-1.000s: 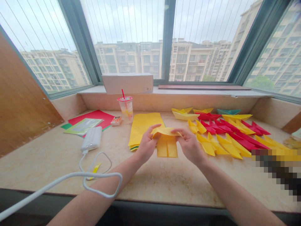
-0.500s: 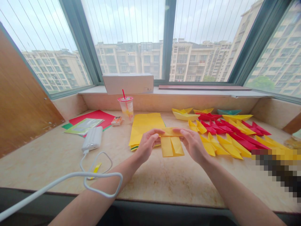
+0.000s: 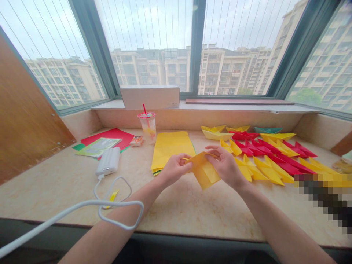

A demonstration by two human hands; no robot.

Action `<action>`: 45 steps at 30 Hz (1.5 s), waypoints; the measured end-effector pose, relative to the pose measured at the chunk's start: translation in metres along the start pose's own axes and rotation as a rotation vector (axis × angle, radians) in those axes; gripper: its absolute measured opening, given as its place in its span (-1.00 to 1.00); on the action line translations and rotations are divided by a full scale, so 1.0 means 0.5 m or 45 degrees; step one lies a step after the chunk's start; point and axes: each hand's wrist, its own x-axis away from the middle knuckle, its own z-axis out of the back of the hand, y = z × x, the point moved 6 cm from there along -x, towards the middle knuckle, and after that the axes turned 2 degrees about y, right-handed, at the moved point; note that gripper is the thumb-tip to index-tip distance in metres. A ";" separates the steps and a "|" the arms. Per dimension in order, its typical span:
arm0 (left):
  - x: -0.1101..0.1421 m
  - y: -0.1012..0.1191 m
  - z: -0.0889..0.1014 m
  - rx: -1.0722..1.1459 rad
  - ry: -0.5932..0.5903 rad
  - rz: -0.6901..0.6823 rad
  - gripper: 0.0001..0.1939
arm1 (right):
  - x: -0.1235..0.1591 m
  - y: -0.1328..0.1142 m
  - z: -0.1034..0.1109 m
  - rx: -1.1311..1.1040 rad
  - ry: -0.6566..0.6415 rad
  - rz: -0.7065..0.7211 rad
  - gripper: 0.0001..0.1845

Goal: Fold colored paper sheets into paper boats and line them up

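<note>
Two hands point(image 3: 198, 165) pinching one folded yellow paper point(image 3: 205, 172), one lidded cup point(image 3: 147, 128), one white power bank point(image 3: 108, 161) beyond

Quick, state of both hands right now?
Left hand: closed, pinching the yellow paper at its left edge.
Right hand: closed, holding the same paper's right side.

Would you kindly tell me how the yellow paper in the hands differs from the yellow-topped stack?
The folded paper is tilted between the left hand and right hand, while the stack lies flat. The folded paper shows creases and overlapping layers; the stack's top looks unfolded. The folded paper also covers a smaller area than the stack. Both show yellow.
</note>
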 end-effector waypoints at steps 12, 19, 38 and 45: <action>-0.009 0.001 0.040 -0.068 0.298 -0.058 -0.61 | 0.026 -0.047 -0.022 0.366 -0.438 0.226 -0.35; -0.011 -0.008 0.049 0.057 0.339 -0.037 -0.56 | 0.030 -0.039 -0.029 0.538 -0.491 0.357 -0.47; -0.002 -0.009 -0.011 -0.068 -0.045 -0.055 -0.65 | 0.016 -0.035 -0.021 0.414 -0.235 0.327 -0.82; 0.003 -0.001 -0.025 -0.195 -0.110 -0.145 -0.69 | 0.024 -0.011 -0.032 0.372 -0.073 0.125 -0.75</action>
